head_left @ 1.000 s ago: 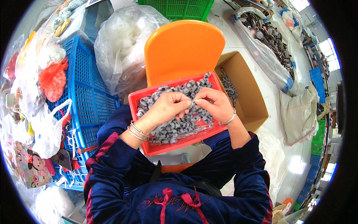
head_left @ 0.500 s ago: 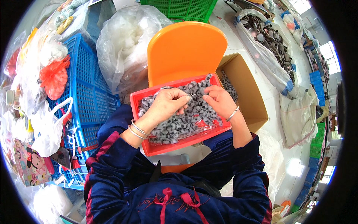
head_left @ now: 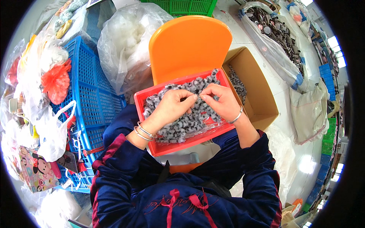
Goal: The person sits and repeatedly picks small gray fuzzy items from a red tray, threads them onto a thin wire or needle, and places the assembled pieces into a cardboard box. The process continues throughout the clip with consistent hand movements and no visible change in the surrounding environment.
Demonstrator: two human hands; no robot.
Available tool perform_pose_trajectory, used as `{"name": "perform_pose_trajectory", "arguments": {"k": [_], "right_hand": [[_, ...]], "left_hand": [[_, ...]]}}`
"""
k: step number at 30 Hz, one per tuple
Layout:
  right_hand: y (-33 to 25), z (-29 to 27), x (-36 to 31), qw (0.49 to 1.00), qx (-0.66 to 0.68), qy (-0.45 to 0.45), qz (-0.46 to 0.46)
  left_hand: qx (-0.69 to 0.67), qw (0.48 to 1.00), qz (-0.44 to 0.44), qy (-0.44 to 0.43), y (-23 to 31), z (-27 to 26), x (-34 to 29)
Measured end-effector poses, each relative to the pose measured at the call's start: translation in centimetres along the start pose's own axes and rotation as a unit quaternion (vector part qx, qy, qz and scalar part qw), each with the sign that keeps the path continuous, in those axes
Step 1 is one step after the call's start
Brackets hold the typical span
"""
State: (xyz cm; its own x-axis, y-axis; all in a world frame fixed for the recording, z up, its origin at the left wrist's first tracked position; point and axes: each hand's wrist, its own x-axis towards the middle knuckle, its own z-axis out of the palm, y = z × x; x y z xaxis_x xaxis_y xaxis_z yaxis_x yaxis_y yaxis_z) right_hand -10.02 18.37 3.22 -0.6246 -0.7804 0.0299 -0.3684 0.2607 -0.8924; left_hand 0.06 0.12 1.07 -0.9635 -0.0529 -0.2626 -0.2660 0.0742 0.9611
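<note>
A red plastic tray [head_left: 178, 149] sits over my lap, filled with small fuzzy grey-and-black striped pieces [head_left: 178, 127]. Thin clear strands lie along its near side. Above the pieces, my left hand [head_left: 175, 107] pinches thin pale strands [head_left: 199, 95] between thumb and forefinger. Thumb and forefinger of my right hand [head_left: 221, 102] are closed at the same spot, almost touching the left fingertips. The strands between them are too fine to make out well.
An orange chair [head_left: 190, 47] stands just beyond the tray. To its right is an open cardboard box [head_left: 262, 93] with more striped pieces. A blue crate [head_left: 89, 95] and a clear bag of white stuffing [head_left: 127, 49] are at left; a sack of dark pieces [head_left: 272, 34] lies far right.
My right hand has come left and its fingertips now meet those of my left hand at the strands. The whole view has shifted slightly.
</note>
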Motion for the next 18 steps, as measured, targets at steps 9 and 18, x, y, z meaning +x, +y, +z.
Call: {"name": "perform_pose_trajectory", "arguments": {"k": [9, 18], "right_hand": [[0.4, 0.4, 0.0, 1.000, -0.014, 0.022, -0.006], [0.5, 4.0, 0.6, 0.935, -0.306, 0.144, -0.105]], "left_hand": [[0.000, 1.000, 0.015, -0.004, -0.5, -0.1, 0.1], [0.102, 0.989, 0.051, 0.095, -1.3, 1.0, 0.5]]}}
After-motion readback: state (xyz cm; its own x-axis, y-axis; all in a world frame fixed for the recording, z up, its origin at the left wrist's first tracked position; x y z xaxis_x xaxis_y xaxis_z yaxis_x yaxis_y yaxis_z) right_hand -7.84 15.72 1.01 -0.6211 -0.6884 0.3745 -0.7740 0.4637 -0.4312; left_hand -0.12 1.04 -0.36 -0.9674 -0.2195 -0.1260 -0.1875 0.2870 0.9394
